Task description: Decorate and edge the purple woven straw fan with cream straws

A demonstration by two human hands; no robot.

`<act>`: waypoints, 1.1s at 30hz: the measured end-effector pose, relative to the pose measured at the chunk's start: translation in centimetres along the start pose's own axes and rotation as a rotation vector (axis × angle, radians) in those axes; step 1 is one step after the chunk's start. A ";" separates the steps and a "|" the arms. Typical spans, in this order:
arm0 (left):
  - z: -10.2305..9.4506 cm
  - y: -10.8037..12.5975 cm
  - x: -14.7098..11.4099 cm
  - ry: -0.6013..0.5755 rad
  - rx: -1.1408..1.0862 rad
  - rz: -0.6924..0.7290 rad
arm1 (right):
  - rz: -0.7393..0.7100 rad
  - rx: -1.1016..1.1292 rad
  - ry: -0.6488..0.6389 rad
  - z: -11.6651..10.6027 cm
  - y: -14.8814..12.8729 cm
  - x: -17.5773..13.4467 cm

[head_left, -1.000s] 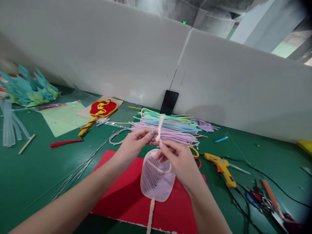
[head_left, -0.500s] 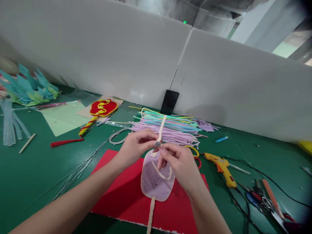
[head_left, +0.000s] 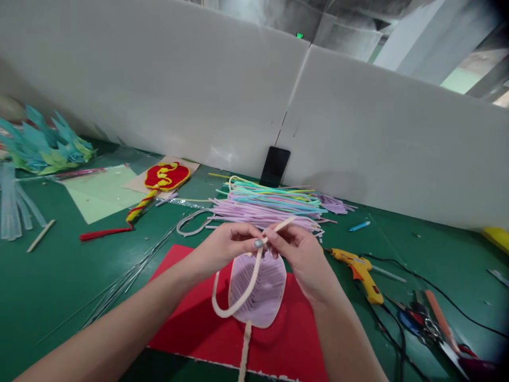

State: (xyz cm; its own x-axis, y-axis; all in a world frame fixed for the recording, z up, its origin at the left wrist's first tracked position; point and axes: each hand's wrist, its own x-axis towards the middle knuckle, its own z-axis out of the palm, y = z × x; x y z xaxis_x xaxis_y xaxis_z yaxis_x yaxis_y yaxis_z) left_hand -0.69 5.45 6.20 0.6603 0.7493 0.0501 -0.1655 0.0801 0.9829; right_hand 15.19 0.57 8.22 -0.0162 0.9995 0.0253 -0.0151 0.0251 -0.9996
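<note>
Both hands pinch one cream pipe cleaner [head_left: 243,297] in front of me. My left hand [head_left: 234,241] grips it between thumb and fingers, and its long part hangs in a loop below that hand. Close beside it, touching or nearly so, my right hand [head_left: 292,246] pinches the same strand near its short end, which points up and right. Under the hands lies a lilac fan [head_left: 260,297] with a cream edge and a twisted cream handle [head_left: 245,350]. The fan rests on a red board [head_left: 191,313]; its top is partly hidden by my fingers.
Lilac, blue and green pipe cleaners [head_left: 274,204] are piled behind the hands, before a phone [head_left: 275,165]. A yellow glue gun [head_left: 360,270] and scissors [head_left: 431,329] lie right. Left are a red-and-yellow fan [head_left: 167,175], thin wires [head_left: 131,276] and teal paper leaves [head_left: 43,140].
The pipe cleaner's loop has swung from the right, over the fan, to the left below my left hand. Its free end, which stood upright, now leans right beside my right hand.
</note>
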 end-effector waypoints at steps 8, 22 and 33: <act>0.0 -1.1 -0.4 -0.159 -0.426 -0.180 | -0.100 -0.144 0.112 0.3 -0.2 -0.3; 1.4 0.7 -0.5 0.092 0.174 -0.013 | -0.246 -0.290 0.306 1.0 0.1 -0.5; 2.4 1.9 -1.5 0.242 0.422 0.054 | -0.237 -0.306 0.321 1.6 0.2 -0.6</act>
State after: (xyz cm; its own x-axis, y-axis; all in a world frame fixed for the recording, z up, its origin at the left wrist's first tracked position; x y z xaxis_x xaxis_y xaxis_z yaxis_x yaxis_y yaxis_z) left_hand -0.25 2.87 8.39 0.4610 0.8806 0.1098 0.1493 -0.1989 0.9686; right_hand 13.63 -0.07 8.01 0.2617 0.9192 0.2942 0.3131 0.2075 -0.9268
